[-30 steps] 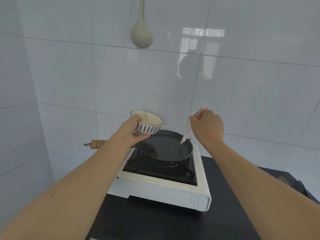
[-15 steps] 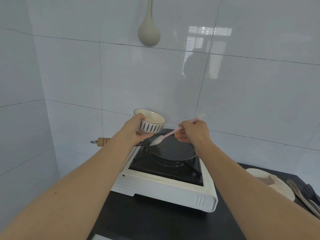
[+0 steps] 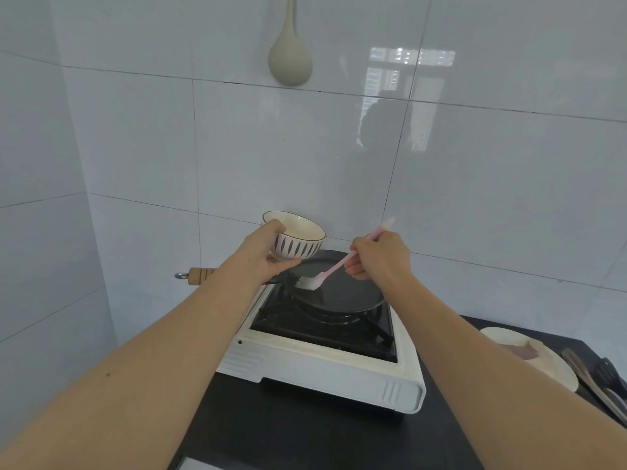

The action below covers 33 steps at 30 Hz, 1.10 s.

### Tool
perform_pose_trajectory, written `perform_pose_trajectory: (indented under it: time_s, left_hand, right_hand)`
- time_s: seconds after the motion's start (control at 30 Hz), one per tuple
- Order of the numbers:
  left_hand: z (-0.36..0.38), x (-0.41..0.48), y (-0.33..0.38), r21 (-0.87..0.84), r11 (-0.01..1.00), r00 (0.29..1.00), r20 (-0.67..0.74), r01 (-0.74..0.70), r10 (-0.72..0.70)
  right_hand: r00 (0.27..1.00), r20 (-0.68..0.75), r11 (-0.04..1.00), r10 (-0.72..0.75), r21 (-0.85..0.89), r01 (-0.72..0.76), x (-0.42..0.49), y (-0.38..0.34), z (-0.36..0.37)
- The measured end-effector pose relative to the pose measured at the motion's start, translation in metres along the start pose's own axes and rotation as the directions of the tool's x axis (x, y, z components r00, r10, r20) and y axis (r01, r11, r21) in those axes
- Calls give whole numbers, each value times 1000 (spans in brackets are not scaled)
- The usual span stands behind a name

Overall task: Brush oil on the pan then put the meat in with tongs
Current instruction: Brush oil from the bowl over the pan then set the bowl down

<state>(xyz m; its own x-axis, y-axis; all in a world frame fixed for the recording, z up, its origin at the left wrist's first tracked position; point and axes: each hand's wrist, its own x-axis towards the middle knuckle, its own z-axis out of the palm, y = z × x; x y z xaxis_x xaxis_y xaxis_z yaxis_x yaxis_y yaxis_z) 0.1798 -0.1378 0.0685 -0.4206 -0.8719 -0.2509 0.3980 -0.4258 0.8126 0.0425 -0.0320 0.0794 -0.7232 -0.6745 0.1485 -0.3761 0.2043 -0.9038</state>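
— What does the head view show of the hands?
— The left hand [image 3: 263, 257] cups a patterned bowl [image 3: 294, 239] above the pan's [image 3: 342, 293] left rim. The right hand [image 3: 381, 256] pinches a pink brush [image 3: 325, 274], bristles on the pan.
— And the meat [image 3: 524, 351]?
— On a plate [image 3: 556, 371] at the right, beside the tongs [image 3: 592, 378].

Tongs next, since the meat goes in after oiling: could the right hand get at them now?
Probably not yet: the right hand is shut on the brush. The tongs lie uncovered beside the plate.
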Motion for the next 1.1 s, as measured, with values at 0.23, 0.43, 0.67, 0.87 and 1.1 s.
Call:
perform_pose_trajectory:
  time_s: [0.23,0.43,0.67,0.87,1.1]
  left_hand:
    - [3,0,-2,-1,1000,1000,-3,5,-5]
    - [7,0,-5,-9,1000,1000,-7,9,-10]
    - [9,0,-8,-24,999,1000,0,26,-26]
    - [10,-6,-7,-34,999,1000,2,22,-22]
    - [8,-11,-3,-51,998,1000,-14,19,-20]
  right_hand:
    - [998,-68,998,-14,-69,9,1,3,-13]
    - [990,-128,992,-58,-123,42,0,6,-29]
    - [969,-205,959,-137,-272,78,-4,7,-45]
    - [952,-231,909,-203,-405,95,-7,4,-51]
    - [910,-298,926,-289,-327,187,-9,-2,-47]
